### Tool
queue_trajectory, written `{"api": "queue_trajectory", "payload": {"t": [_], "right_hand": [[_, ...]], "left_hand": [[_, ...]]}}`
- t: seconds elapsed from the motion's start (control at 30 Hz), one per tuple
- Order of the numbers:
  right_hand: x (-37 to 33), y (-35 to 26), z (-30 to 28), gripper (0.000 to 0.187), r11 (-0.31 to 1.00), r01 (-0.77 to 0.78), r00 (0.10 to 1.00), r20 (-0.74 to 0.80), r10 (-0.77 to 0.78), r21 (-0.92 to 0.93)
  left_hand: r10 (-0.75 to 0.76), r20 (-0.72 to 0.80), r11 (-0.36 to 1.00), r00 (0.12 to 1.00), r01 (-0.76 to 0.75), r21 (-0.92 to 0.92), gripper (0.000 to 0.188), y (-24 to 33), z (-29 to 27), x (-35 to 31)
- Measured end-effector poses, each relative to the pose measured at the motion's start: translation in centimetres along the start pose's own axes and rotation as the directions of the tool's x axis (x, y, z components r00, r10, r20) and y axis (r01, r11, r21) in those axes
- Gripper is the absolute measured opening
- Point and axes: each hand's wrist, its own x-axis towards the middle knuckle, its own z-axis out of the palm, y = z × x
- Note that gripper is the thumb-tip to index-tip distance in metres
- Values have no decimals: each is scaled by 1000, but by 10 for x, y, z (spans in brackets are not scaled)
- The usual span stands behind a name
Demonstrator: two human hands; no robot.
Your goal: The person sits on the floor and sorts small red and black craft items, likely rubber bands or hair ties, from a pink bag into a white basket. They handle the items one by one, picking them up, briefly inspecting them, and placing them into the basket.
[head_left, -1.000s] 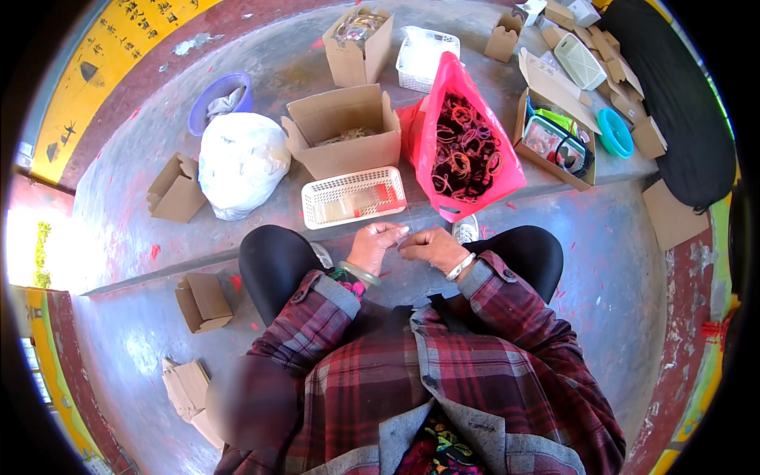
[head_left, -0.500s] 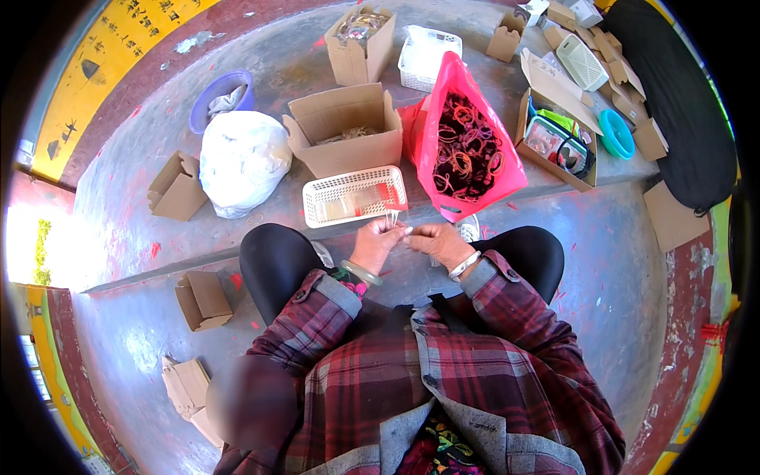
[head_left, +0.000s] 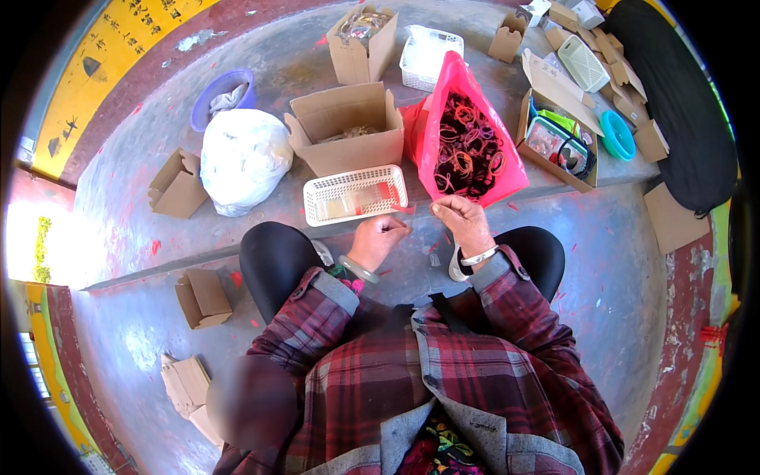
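Observation:
I sit with my knees apart on a concrete floor, in a red plaid jacket. My left hand [head_left: 381, 237] and my right hand [head_left: 461, 218] are both raised in front of me with fingers curled closed, a short gap between them. Whatever they pinch is too small to make out. Just beyond the left hand lies a white plastic mesh basket [head_left: 310, 207] with a few flat pieces inside. Right above the right hand stands an open pink bag [head_left: 511, 180] full of bangles [head_left: 467, 150]. A pale bangle [head_left: 358, 269] circles my left wrist, a silver one [head_left: 479, 257] my right.
An open cardboard box [head_left: 356, 150] sits behind the basket, a tied white plastic sack [head_left: 241, 158] and a purple basin [head_left: 214, 91] to the left. Small folded cartons [head_left: 178, 186] [head_left: 204, 297] lie around. A box of packets [head_left: 554, 150] and a teal bowl [head_left: 617, 134] stand right.
Both hands have risen from my lap toward the basket and pink bag, and they have drawn slightly apart, the right one moving up and right.

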Motion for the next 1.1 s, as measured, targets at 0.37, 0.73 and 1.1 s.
{"api": "queue_trajectory", "payload": {"t": [0.37, 0.73, 1.1], "right_hand": [[-2, -38, -15, 35, 916, 47, 964, 257, 62, -398], [-11, -20, 8, 45, 908, -380, 830, 368, 419, -176], [-15, 11, 35, 41, 915, -283, 926, 331, 181, 289]], "left_hand": [[-107, 261, 994, 959, 107, 14, 17, -9, 5, 0], [483, -183, 747, 856, -294, 596, 11, 2, -1, -3], [681, 170, 377, 712, -540, 752, 44, 9, 22, -8]]}}
